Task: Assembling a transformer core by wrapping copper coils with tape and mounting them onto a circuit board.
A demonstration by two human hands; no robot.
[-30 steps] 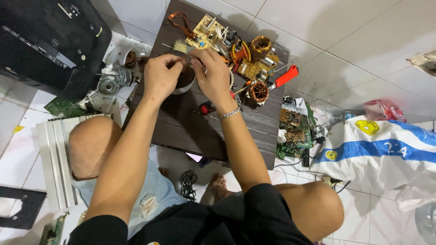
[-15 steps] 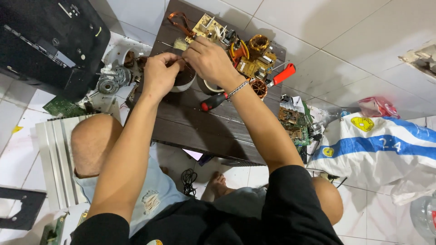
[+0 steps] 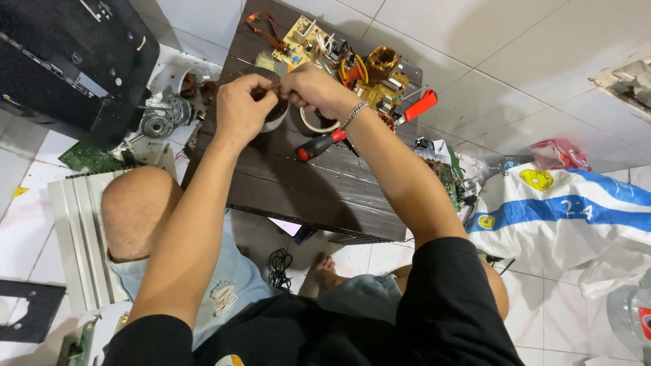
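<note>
Over at about 12 o'clock on the dark wooden worktop point(image 3: 298, 183), both hands were bunched together on one small job. Left hand point(image 3: 239, 108) and right hand point(image 3: 313, 88) met almost knuckle to knuckle, and between the fingertips sat a small dark reddish-brown part point(image 3: 270, 85), looked like a little coil or winding, but honestly too small and too covered to call. Both grips were pinched closed on that part, the left one coming at it from 9 o'clock and the right one from 3 o'clock, so it sat dead centre and neither hand was really nearer. Couldn't make out a long axis on it, fingers hid most of it.

Right under the hands were two white tape rolls, one point(image 3: 277, 120) tucked below the left palm and the other point(image 3: 317, 123) just below the right wrist, which wore a chain bracelet point(image 3: 352, 115). A red-handled screwdriver point(image 3: 322, 144) lay at 5 o'clock from the grips, tip pointing toward 2 o'clock, near but not touched. A second red-handled tool point(image 3: 420, 106) sat further out at 3 o'clock.

Up at the worktop's far edge was a yellow circuit board point(image 3: 302, 39) and a copper-wound coil point(image 3: 381, 59). Off to 9 o'clock on the floor was a black casing point(image 3: 68, 61) and a small motor point(image 3: 163, 116).
</note>
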